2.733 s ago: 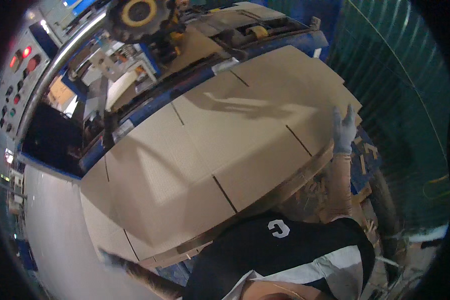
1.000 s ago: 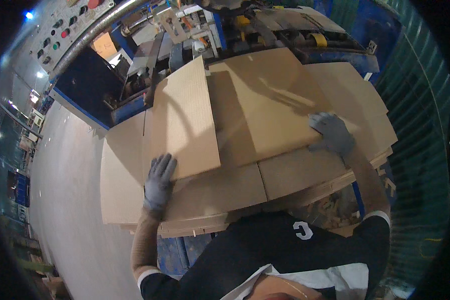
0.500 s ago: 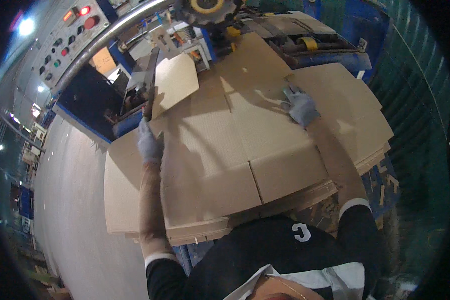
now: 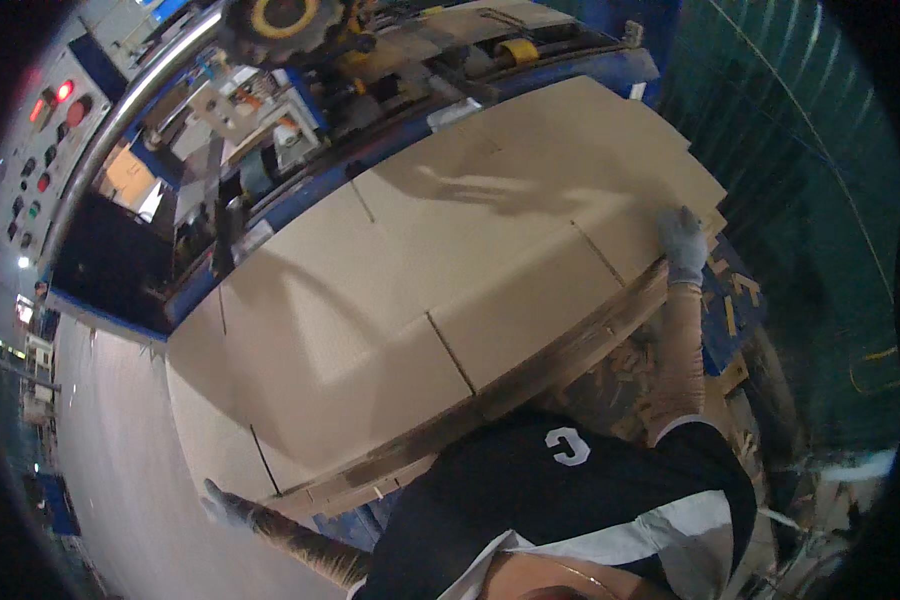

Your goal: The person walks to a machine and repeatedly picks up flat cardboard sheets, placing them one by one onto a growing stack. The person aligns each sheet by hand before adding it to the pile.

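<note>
A stack of flat brown cardboard sheets (image 4: pixel 390 270) with cut slots spreads before me. My left hand (image 4: pixel 228 503), in a grey glove, is at the near left corner of the stack, fingers apart and nothing visible in them. My right hand (image 4: pixel 683 245), gloved alike, rests at the stack's right edge, its fingers lying over the top sheet. Whether either thumb reaches under a sheet is hidden.
Beyond the stack stands a blue machine (image 4: pixel 595 75) with rollers and a dark wheel (image 4: pixel 280 25). A control panel (image 4: pixel 50 150) with lit buttons is at far left. Cardboard scraps (image 4: pixel 625 370) lie below the stack. A green corrugated wall (image 4: pixel 800 150) rises at right.
The separate cardboard pieces lying over the stack toward the machine are gone from there. My left hand has drawn back to the near corner; my right has moved outward to the right edge. The view has shifted.
</note>
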`<state>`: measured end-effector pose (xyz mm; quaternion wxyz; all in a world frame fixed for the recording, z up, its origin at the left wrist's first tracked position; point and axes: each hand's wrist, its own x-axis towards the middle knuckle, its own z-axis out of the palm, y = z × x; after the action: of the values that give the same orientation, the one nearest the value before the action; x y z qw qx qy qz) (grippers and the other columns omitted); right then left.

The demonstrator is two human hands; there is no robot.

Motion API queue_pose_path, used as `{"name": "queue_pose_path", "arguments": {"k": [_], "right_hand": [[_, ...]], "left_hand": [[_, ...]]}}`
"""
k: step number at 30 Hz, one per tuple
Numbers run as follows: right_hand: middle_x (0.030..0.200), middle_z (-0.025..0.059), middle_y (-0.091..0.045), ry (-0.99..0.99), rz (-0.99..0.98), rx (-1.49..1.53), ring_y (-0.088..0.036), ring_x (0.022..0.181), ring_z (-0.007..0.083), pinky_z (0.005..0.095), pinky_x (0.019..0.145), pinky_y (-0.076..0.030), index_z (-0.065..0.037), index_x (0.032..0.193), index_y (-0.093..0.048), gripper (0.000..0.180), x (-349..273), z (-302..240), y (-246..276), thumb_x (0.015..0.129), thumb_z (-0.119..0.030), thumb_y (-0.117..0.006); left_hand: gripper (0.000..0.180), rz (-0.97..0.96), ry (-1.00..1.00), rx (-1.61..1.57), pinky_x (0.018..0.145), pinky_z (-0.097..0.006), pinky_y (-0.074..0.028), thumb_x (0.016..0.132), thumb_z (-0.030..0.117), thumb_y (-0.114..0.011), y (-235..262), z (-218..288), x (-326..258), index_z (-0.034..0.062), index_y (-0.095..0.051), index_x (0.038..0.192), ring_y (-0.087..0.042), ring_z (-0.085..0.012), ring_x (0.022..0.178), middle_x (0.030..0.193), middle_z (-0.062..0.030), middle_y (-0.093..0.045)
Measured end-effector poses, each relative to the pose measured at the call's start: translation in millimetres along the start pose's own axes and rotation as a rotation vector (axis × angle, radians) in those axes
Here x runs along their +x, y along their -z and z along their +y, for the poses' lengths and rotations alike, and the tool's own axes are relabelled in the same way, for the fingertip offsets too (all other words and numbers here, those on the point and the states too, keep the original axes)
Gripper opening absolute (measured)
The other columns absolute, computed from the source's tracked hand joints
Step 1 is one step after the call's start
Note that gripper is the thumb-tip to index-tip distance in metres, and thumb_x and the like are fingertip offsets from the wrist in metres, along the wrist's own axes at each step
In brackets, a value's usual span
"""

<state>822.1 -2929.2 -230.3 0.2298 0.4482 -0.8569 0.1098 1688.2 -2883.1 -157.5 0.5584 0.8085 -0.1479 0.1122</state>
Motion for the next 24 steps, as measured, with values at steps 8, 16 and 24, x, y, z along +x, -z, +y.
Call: {"name": "queue_pose_path", "arguments": {"k": [8,16,24], "right_hand": [[0.120,0.0124,-0.060,-0.353,0.458,1.873,-0.057,0.108,0.0259,0.0348,0.094,-0.045,-0.005,0.127,-0.053,0.042,44.8,-48.2,98.4,0.085,-0.004,-0.058],[0.117,0.0108,-0.061,-0.013,0.157,1.260,-0.057,0.109,0.0246,0.0373,0.096,-0.043,0.003,0.120,-0.056,0.038,-30.7,-85.9,242.5,0.088,-0.018,-0.059],[0.123,0.0119,-0.061,1.311,-0.232,0.598,-0.055,0.116,0.0327,0.0448,0.101,-0.043,-0.010,0.116,-0.061,0.035,-91.4,-155.5,203.7,0.082,-0.019,-0.059]], "left_hand": [[0.042,-0.354,-0.094,-0.303,0.090,-0.035,-0.046,0.092,0.015,-0.055,26.5,-58.2,63.7,-0.0004,-0.047,0.130,-0.057,-0.0259,0.106,0.119,-0.0135,-0.060],[0.025,-0.696,-0.399,-0.259,0.088,-0.036,-0.048,0.086,0.003,-0.058,41.8,26.2,-21.3,-0.0005,-0.061,0.111,-0.057,-0.0240,0.102,0.115,-0.0133,-0.059],[0.050,-1.076,-1.248,0.069,0.110,-0.052,-0.029,0.075,-0.002,-0.053,39.8,114.5,-159.0,0.0097,-0.060,0.123,-0.049,-0.0361,0.124,0.130,-0.0186,-0.054]]}}
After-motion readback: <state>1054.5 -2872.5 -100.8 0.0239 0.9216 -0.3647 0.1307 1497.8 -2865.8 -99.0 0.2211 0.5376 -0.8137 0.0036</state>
